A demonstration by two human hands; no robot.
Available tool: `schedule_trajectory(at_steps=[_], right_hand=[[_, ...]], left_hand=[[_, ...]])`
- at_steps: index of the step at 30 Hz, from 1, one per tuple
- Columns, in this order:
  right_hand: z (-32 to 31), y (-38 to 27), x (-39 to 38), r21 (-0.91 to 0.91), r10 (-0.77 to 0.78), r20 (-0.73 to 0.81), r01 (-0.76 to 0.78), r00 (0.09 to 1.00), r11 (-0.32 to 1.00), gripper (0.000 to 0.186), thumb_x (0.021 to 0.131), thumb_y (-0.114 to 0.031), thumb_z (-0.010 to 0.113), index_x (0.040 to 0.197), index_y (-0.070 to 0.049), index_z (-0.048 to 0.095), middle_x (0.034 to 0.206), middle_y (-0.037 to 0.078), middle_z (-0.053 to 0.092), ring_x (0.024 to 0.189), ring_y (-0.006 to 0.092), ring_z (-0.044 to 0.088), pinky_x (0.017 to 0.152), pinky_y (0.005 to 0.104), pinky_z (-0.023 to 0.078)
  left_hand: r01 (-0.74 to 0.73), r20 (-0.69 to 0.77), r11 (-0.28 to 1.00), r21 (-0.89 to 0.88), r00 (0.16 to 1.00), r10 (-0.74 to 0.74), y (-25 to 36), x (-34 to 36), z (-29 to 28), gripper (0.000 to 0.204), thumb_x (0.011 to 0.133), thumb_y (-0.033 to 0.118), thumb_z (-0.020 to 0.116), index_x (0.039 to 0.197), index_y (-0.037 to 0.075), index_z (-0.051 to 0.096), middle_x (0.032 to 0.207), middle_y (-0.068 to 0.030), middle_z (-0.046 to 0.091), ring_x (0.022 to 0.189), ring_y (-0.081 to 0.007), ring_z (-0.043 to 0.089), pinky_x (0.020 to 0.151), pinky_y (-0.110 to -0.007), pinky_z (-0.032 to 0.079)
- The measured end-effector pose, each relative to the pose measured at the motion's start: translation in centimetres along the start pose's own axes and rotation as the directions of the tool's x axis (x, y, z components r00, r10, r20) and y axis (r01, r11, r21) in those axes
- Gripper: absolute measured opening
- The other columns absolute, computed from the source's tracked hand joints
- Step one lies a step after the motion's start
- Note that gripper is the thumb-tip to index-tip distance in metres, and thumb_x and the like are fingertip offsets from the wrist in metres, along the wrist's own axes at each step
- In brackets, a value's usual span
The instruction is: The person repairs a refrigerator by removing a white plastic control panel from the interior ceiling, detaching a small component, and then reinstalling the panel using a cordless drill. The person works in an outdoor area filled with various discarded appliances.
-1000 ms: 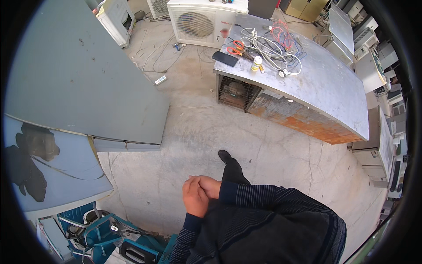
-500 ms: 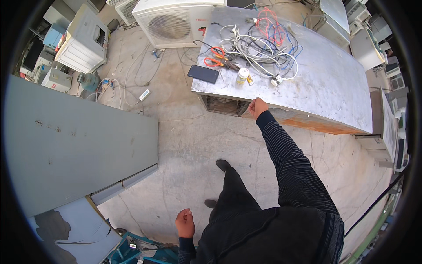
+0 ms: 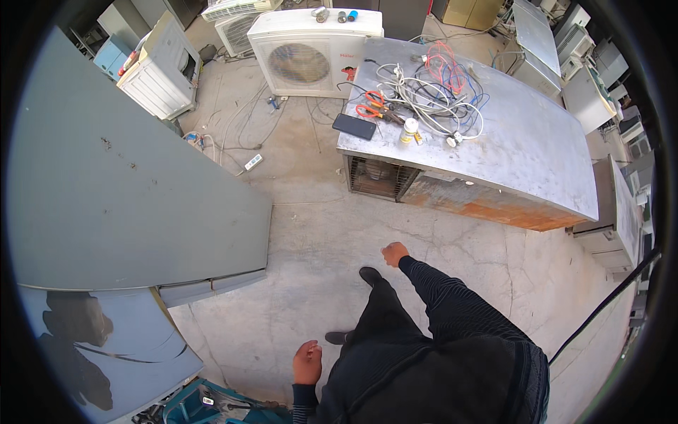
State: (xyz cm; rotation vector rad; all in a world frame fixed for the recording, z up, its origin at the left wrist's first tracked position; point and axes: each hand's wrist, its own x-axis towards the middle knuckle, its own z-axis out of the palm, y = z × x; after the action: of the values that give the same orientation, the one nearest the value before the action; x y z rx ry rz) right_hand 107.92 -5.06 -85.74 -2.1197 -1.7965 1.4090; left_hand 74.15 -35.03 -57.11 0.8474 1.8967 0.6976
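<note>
My right hand (image 3: 395,254) is closed in a loose fist above the concrete floor, apart from the bench; what it holds, if anything, is hidden. Lower down, by my left side, my left hand (image 3: 307,362) has its fingers curled in, and I cannot make out anything in them. Closest ahead stands a metal-topped bench (image 3: 519,159). On its near left corner lie a dark phone (image 3: 354,126), orange-handled scissors (image 3: 369,111), dark-jawed pliers (image 3: 393,117) and a small white-capped bottle (image 3: 409,130). A tangle of grey, red and blue cables (image 3: 434,99) spreads behind them.
A large grey panel-sided cabinet (image 3: 141,191) fills the left. An outdoor air-conditioner unit (image 3: 332,60) stands behind the bench, and a white appliance (image 3: 159,78) stands farther left. A power strip (image 3: 253,162) lies on the floor. At lower left is a teal crate-like thing (image 3: 187,406).
My right hand has come down and back from the bench's front edge, staying closed. The view has shifted, so the bench sits lower and more of the far background shows. My left hand stays curled.
</note>
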Motion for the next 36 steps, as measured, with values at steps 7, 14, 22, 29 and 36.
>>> schedule_trajectory(at_steps=[7,14,22,29,36], right_hand=[[13.4,-8.6,-20.9,-0.312,-0.326,0.554,0.554,0.766,0.772,0.043,0.093,-0.039,0.058,0.099,-0.001,0.077,0.103,0.022,0.074,0.099,0.0410,0.069,0.090,0.0510,0.052],[21.9,-16.2,-20.9,-0.431,-0.407,0.462,0.601,0.788,0.674,0.036,0.089,-0.036,0.064,0.091,-0.002,0.077,0.099,0.021,0.074,0.099,0.0389,0.069,0.087,0.0480,0.054],[28.1,-26.6,-22.7,-0.345,-0.393,0.586,0.657,0.708,0.670,0.037,0.089,-0.038,0.063,0.093,-0.004,0.077,0.096,0.023,0.073,0.096,0.0427,0.068,0.085,0.0513,0.053],[37.4,-24.0,-18.6,-0.391,-0.148,0.915,0.916,0.376,-0.088,0.041,0.089,-0.038,0.061,0.090,-0.001,0.076,0.099,0.024,0.072,0.093,0.0447,0.067,0.086,0.0567,0.052],[44.3,-30.3,-20.4,-0.459,-0.308,0.689,0.724,0.656,0.516,0.042,0.087,-0.045,0.063,0.098,-0.009,0.080,0.098,0.020,0.074,0.095,0.0407,0.070,0.086,0.0490,0.054]], left_hand=[[-0.068,-0.122,0.988,0.137,0.989,0.085,-6.0,-9.4,-8.4,0.032,0.092,0.024,0.071,0.115,0.001,0.070,0.101,-0.0191,0.072,0.086,-0.0320,0.071,0.077,-0.040,0.057],[-0.104,-0.422,0.984,0.143,0.893,0.155,-9.4,-18.6,-14.1,0.035,0.092,0.028,0.071,0.119,0.005,0.070,0.106,-0.0175,0.072,0.092,-0.0337,0.070,0.081,-0.042,0.056],[-0.191,-0.388,0.981,0.030,0.902,0.188,-13.0,-19.5,-20.3,0.039,0.093,0.031,0.072,0.120,0.003,0.069,0.105,-0.0193,0.073,0.093,-0.0341,0.071,0.081,-0.040,0.056],[-0.198,-0.418,0.980,0.013,0.890,0.185,-16.5,-17.6,-30.3,0.040,0.094,0.030,0.071,0.123,0.002,0.068,0.110,-0.0213,0.072,0.098,-0.0360,0.070,0.086,-0.041,0.055],[-0.205,-0.320,0.975,0.082,0.921,0.221,-19.1,-13.6,-43.3,0.038,0.094,0.030,0.070,0.118,0.000,0.068,0.109,-0.0223,0.071,0.101,-0.0410,0.067,0.088,-0.046,0.054]])
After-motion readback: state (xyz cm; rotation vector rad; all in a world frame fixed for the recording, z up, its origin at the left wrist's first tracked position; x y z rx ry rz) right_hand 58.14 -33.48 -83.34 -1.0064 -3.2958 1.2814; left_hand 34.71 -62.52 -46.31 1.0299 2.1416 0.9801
